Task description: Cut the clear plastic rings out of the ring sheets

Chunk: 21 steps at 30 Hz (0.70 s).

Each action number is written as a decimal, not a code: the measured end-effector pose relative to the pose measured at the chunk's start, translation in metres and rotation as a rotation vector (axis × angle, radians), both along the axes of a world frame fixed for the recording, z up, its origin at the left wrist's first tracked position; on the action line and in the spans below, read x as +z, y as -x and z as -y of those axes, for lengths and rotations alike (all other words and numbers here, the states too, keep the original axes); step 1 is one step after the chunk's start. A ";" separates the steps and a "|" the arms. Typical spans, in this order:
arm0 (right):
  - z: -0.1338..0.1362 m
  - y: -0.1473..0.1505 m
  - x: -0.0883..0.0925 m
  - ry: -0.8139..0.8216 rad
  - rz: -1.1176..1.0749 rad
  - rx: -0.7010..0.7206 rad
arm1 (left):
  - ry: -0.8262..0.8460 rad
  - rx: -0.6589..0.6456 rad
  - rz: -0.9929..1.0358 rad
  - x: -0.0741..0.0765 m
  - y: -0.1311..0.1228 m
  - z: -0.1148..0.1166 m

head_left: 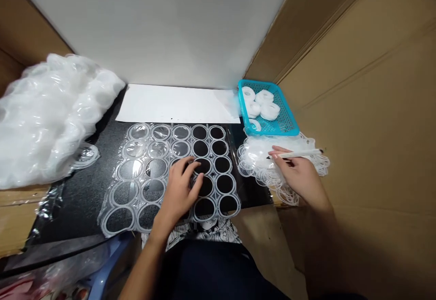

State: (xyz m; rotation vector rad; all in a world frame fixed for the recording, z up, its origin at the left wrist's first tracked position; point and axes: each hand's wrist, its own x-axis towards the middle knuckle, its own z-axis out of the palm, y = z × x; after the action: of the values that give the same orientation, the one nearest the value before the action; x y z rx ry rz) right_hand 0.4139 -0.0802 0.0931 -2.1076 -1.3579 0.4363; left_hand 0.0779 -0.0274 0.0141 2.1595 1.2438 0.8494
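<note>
My right hand [299,172] grips a slim white pen [303,153] whose dark tip points left. It is over a loose pile of thin white plastic rings [254,159]. My left hand [180,184] rests with its fingers apart on a clear plastic sheet [141,154] patterned with rows of round ring outlines. Its fingertips are near the ring outlines right of the sheet's middle, and the palm covers some of them. The left columns look glossy and film-covered, while circles on the right show plain black inside.
A turquoise basket [289,113] holding several stacks of white rings [265,97] stands at the back right. White paper [177,102] lies behind the sheet. Bulky bagged white rings [51,118] fill the left side. Cardboard walls [368,109] flank the black table [81,200].
</note>
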 end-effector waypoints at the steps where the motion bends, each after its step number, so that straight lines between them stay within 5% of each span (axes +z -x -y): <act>1: 0.011 0.000 0.003 -0.027 0.044 -0.025 | -0.015 0.016 -0.017 0.001 0.006 -0.001; 5: -0.001 0.046 0.005 -0.194 0.015 0.067 | -0.061 0.094 -0.171 -0.004 0.029 -0.005; 9: -0.069 0.131 -0.025 -0.196 -0.273 0.562 | -0.053 0.125 -0.288 -0.013 0.042 -0.004; 12: -0.115 0.177 -0.055 -0.171 -0.300 0.758 | -0.070 0.114 -0.331 -0.016 0.043 -0.002; 15: -0.135 0.190 -0.075 -0.139 -0.292 0.804 | -0.076 0.117 -0.354 -0.015 0.042 0.000; 21: -0.127 0.176 -0.083 -0.129 -0.357 0.773 | -0.084 0.112 -0.371 -0.012 0.041 0.001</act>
State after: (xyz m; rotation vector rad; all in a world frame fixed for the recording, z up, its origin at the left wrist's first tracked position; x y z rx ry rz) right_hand 0.2382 0.0464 0.0102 -1.2518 -1.8696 0.9462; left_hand 0.0367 -0.0279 0.0023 2.4101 1.5427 0.5668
